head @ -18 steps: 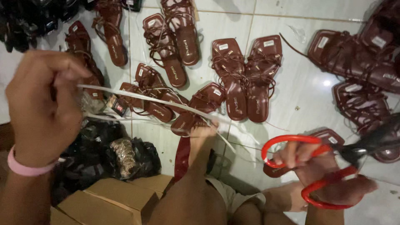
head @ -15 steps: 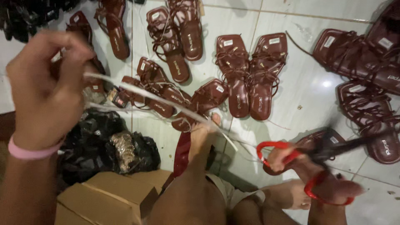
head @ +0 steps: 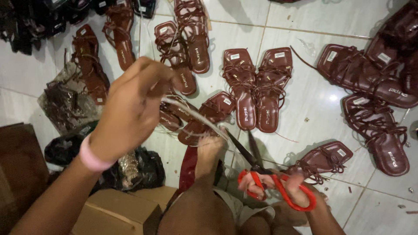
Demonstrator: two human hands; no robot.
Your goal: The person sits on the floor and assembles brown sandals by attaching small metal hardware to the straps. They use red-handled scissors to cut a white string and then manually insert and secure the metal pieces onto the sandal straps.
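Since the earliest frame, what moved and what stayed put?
The right hand swung the red-handled scissors leftward, blades open at the pale strip near the foot. The left hand still pinches the strip taut. The sandals on the tiled floor stayed put.

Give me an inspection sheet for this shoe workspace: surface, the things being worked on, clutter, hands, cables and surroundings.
Surface: pale glossy tiled floor, small scraps scattered at right.
Job's things: thin pale strip pulled taut from the left hand to the person's foot; red-handled scissors, blades open and pointing at the strip.
Clutter: dark red strappy sandals spread across the floor; black bags; cardboard box.
Grippers: left hand, pink wristband, pinches the strip; right hand grips the scissors.
Cables: nothing seen.
Surroundings: dark footwear pile at upper left.
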